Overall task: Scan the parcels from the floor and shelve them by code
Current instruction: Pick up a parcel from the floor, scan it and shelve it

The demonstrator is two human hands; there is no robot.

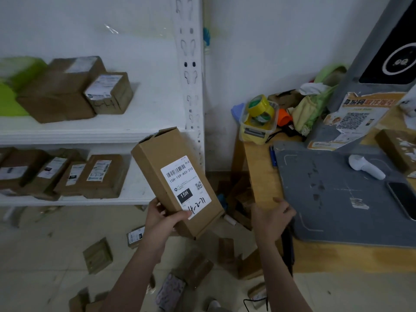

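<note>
My left hand (pixel 163 219) grips the near end of a long brown cardboard parcel (pixel 157 167), held tilted in the air in front of the white shelf unit (pixel 90 134). Its white label faces me, with a barcode, "15H" and a handwritten code. My right hand (pixel 271 216) hangs beside the wooden table's corner with fingers loosely curled; whether it holds anything I cannot tell. A white handheld scanner (pixel 365 167) lies on the grey mat (pixel 333 199). Several small parcels (pixel 98 254) are scattered on the floor below.
Labelled boxes (pixel 108 93) stand on the upper shelf and several more (pixel 101 174) on the lower one. The wooden table (pixel 261 167) holds a tub of tape rolls (pixel 258 118), a phone (pixel 403 199) and a grey kiosk (pixel 369 64). A black cable (pixel 254 301) lies on the floor.
</note>
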